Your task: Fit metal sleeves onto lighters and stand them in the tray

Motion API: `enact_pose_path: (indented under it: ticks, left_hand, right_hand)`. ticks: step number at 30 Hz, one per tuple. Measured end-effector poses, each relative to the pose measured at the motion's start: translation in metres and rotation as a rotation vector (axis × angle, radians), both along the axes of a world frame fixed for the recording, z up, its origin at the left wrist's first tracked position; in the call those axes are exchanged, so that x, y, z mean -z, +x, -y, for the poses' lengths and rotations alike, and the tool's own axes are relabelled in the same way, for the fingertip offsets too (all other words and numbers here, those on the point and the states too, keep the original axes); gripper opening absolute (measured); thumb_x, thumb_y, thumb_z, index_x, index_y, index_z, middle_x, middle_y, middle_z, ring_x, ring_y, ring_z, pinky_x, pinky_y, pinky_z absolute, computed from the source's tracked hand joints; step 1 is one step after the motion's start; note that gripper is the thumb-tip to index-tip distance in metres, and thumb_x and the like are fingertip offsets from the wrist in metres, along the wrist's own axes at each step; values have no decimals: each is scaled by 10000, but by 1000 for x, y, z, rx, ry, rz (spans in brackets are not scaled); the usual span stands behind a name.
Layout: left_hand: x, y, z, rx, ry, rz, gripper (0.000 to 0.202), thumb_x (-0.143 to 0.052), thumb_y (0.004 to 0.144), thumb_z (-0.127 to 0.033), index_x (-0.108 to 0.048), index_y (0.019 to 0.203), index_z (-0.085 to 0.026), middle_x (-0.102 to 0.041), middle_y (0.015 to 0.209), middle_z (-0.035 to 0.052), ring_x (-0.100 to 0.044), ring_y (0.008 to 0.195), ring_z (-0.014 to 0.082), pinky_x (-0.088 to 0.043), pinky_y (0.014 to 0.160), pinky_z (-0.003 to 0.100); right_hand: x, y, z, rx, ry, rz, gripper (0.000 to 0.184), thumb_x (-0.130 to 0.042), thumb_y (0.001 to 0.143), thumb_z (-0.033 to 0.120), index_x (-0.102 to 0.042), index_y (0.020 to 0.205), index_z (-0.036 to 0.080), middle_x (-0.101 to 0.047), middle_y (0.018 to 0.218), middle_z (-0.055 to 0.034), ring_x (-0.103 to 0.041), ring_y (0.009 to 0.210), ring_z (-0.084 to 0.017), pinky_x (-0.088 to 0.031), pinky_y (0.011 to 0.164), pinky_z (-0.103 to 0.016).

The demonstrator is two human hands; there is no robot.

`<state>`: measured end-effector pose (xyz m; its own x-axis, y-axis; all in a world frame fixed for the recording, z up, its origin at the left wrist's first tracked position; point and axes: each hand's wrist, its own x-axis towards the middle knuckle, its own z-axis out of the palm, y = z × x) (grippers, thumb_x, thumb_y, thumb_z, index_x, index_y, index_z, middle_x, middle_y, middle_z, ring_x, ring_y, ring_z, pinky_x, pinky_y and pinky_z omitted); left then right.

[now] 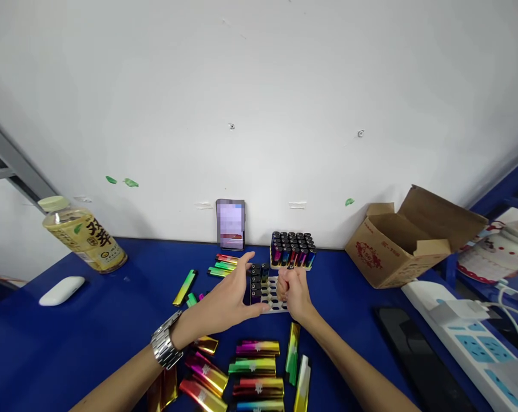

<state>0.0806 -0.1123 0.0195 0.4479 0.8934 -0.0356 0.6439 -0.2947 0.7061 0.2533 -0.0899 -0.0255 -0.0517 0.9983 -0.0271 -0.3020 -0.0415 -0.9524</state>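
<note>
My right hand is closed in a fist above the right part of a white tray with holes. The dark tip of a lighter shows at the top of that fist. My left hand is open at the tray's left side, thumb and fingers spread around its near-left corner. Several black-topped lighters stand upright in the tray's left holes. Behind it, a full tray of upright lighters stands by the wall. Loose shiny lighters in purple, green, red and gold lie in front of my hands.
At left are a tea bottle and a white computer mouse. A lit phone leans on the wall. To the right stand an open cardboard box, a dark phone and a white power strip with cables.
</note>
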Motion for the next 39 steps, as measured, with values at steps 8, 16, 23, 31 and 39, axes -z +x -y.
enact_pose_path:
  ticks: [8,16,23,31,39]
  left_hand:
    - [0,-1,-2,-28,-85,-18,957,-581,789,-576,9,1472,-259,-299,1483,235,-467,1263,374,-469,929,516]
    - [3,-5,-4,4,-29,-21,938,-572,794,-592,-27,1476,-249,-363,1449,242,-422,1307,371,-437,970,516]
    - [0,-3,-5,-17,-62,-41,980,-578,771,-618,-25,1479,-228,-329,1469,246,-370,1333,396,-398,1001,545]
    - [-7,-14,-11,63,7,-77,968,-570,783,-615,-4,1458,-215,-374,1425,242,-428,1286,376,-415,974,520]
    - [-10,-44,-37,-11,299,-586,363,-245,969,-331,-566,1031,-173,-598,975,113,-567,908,280,-473,784,433]
  right_hand:
    - [-4,-1,5,2,-22,49,313,-502,614,397,-344,401,230,-264,318,92,-203,291,-41,-171,329,-202]
    - [-3,-2,5,-34,-33,73,296,-511,613,399,-357,425,230,-263,337,92,-194,303,-46,-156,337,-214]
    - [8,0,2,-67,156,-7,539,-415,828,642,-564,615,171,-379,454,48,-314,423,-89,-270,443,-237]
    - [6,4,2,84,248,-11,245,-680,762,427,-593,799,201,-580,739,-5,-525,690,-154,-418,636,-264]
    - [4,4,3,165,469,351,152,-653,762,338,-654,759,186,-528,733,-22,-488,668,-154,-392,573,-258]
